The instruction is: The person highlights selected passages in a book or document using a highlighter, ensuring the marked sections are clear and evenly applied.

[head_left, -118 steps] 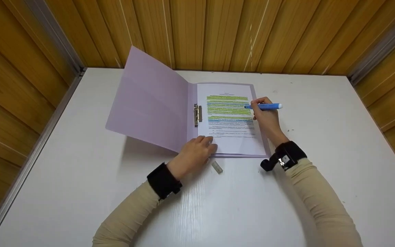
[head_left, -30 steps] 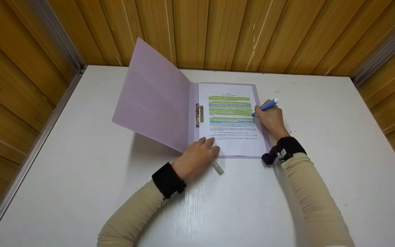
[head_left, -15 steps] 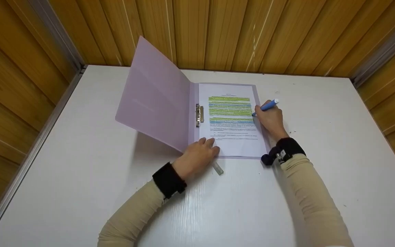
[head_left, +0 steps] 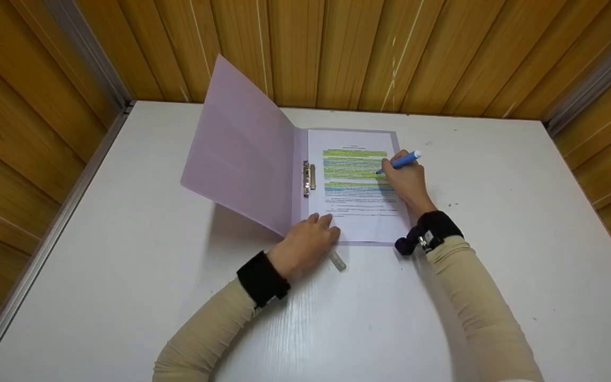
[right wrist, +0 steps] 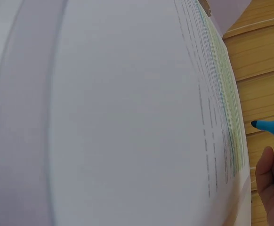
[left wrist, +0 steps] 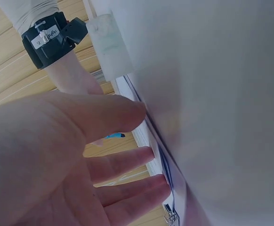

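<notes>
Nearest: two beige sleeves w/ black wrist straps, forearms over the white bench [head_left: 125, 276]. Clear highlighter cap [head_left: 337, 260] lies on the bench just near of the folder's near edge, right beside the left hand [head_left: 305, 241], set aside, probably so it's quick to grab.

Left hand: fingers straight and relaxed, flat, tips pressing the near-left corner of the printed sheet [head_left: 361, 212], gripping nothing. Looks like it pins paper + folder so they don't slide under the strokes. The left wrist view shows the same spread fingers [left wrist: 123, 162] at the page edge.

Right hand [head_left: 405, 183]: fingers curled round a blue highlighter [head_left: 402, 161], pinch grip like for writing, tip down at the right part of the marked text lines, mid-page; the barrel angles up and to the far right. The right wrist view shows the blue tip [right wrist: 264, 125] by the page, contact not clear.

Sheet sits in an open lilac folder [head_left: 242, 154], metal clip [head_left: 307, 178] at the spine holding it. Upper lines carry green + blue bands; the lower lines are unmarked. The folder's cover stands half-raised at left.

Farthest: wood-panel walls [head_left: 337, 53].
</notes>
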